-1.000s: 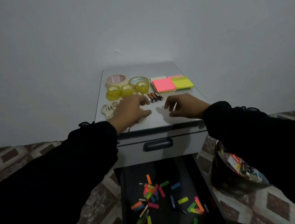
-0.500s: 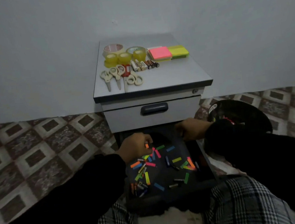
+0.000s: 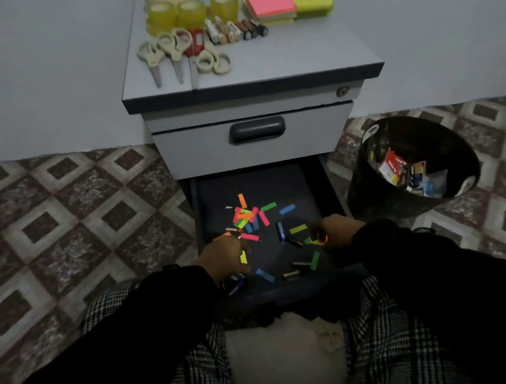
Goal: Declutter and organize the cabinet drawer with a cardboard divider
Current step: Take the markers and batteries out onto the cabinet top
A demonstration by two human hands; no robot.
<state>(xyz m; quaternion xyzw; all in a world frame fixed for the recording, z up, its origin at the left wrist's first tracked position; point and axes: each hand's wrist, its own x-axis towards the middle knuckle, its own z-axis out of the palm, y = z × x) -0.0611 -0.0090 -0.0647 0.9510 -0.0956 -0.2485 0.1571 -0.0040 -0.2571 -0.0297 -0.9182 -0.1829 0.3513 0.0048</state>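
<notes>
Where both hands (image 3: 225, 252) reach, strips (image 3: 249, 218) seemingly lie between.

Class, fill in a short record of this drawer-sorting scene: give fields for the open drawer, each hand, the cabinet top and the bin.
Open drawer: coloured paper strips, loose batteries
Left hand: in drawer, among strips; grip unclear
Right hand: in drawer, fingers curled at strips; grip unclear
Cabinet top: scissors, tape rolls, batteries, sticky notes
Bin: right of cabinet, holds packaging

Black long sleeves (image 3: 112, 342), plaid checked trousers (image 3: 387, 348).
</notes>
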